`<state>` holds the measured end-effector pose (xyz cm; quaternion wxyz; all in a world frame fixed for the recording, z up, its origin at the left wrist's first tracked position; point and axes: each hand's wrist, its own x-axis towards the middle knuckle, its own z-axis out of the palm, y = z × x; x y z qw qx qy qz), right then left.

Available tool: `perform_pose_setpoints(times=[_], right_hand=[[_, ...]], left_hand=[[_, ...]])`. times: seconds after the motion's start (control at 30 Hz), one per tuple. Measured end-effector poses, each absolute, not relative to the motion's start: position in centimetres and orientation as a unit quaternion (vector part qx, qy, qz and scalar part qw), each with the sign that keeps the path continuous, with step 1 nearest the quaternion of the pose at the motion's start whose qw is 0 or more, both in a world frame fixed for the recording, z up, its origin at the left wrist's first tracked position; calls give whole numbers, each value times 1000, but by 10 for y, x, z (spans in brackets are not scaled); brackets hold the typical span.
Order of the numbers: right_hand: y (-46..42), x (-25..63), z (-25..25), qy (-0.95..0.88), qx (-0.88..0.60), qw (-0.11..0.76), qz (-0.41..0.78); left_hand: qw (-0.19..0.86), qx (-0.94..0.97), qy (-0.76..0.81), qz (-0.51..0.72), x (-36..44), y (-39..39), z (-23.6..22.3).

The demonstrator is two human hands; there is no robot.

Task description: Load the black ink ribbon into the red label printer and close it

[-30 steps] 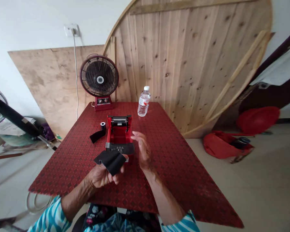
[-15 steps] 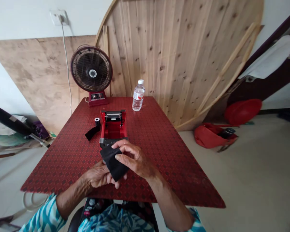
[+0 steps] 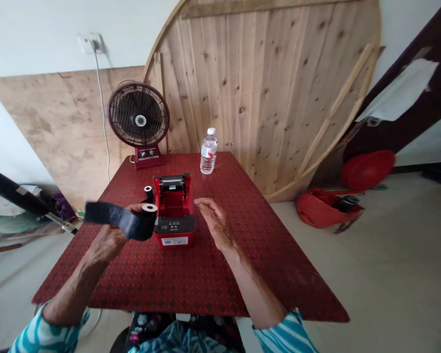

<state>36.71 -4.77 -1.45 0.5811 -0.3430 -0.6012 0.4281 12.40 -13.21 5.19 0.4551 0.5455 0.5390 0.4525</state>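
My left hand [image 3: 112, 236] grips a black ribbon roll [image 3: 141, 226] with a white core; a loose black tail hangs off to the left. It is held up just left of a small red and black label printer [image 3: 175, 225], whose lid stands open at the back and shows a red inner bay. My right hand [image 3: 217, 226] hovers at the printer's right side, fingers stretched out and holding nothing. Behind the held roll, a second black roll [image 3: 148, 192] stands on the table, partly hidden.
The table [image 3: 220, 284] has a red patterned cover. At its back stand a dark red fan [image 3: 139, 117] and a water bottle [image 3: 208, 152]. A round wooden panel [image 3: 264, 98] leans against the wall. On the floor to the right lies a red bag [image 3: 316, 208].
The right hand has left the black ribbon and moved back to the printer's right side. My left hand has carried the roll left and turned it, so its white core shows.
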Motion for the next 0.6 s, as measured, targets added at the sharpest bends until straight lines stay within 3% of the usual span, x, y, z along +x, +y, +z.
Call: perform_pose_setpoints(times=[0.17, 0.37, 0.6], right_hand=[[-18, 366, -70, -640, -394, 557, 354], [-18, 366, -91, -706, -390, 510, 299], [-20, 366, -90, -721, -421, 463, 297]], left_hand=[[313, 708, 539, 331, 142, -79, 65], [104, 810, 566, 115, 158, -38, 55], [70, 809, 577, -82, 180, -14, 48]])
